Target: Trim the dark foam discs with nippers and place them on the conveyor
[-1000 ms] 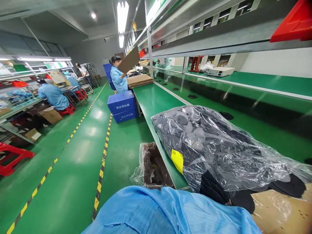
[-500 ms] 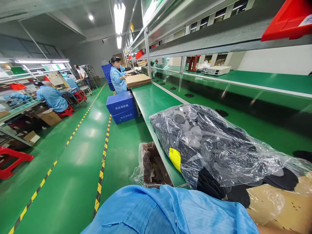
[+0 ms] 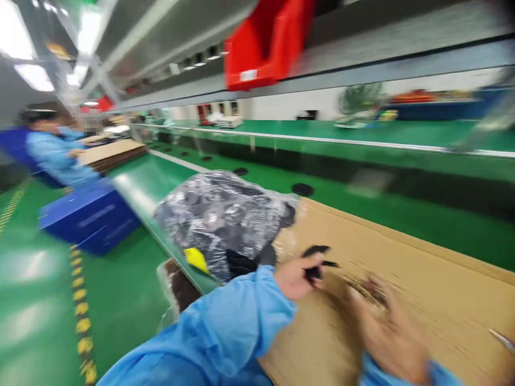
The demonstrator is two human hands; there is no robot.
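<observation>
My left hand (image 3: pixel 298 276) is closed around thin black pieces (image 3: pixel 316 257), which stick out past the fingers. They look like the dark flat discs nearby, but blur hides their exact shape. To the right, my right hand (image 3: pixel 388 327) is low over the cardboard sheet (image 3: pixel 426 262), thumb and fingers apart and smeared by motion. Small dark scraps (image 3: pixel 362 284) lie beneath and around its fingers. Beyond my left hand rests a clear plastic bag (image 3: pixel 225 214) filled with black and grey discs, with a yellow label (image 3: pixel 196 259) on its side.
Black discs (image 3: pixel 302 189) lie in a row along the green bench behind the bag. A red bin (image 3: pixel 257 69) hangs overhead. Blue boxes (image 3: pixel 90 214) stand left of the bench, near a co-worker (image 3: pixel 56 145) in blue. A lined box (image 3: pixel 181 281) sits below the edge.
My view has swung right and down from the aisle to the bench. Both hands and the cardboard sheet now show, and black pieces are visible in my left hand.
</observation>
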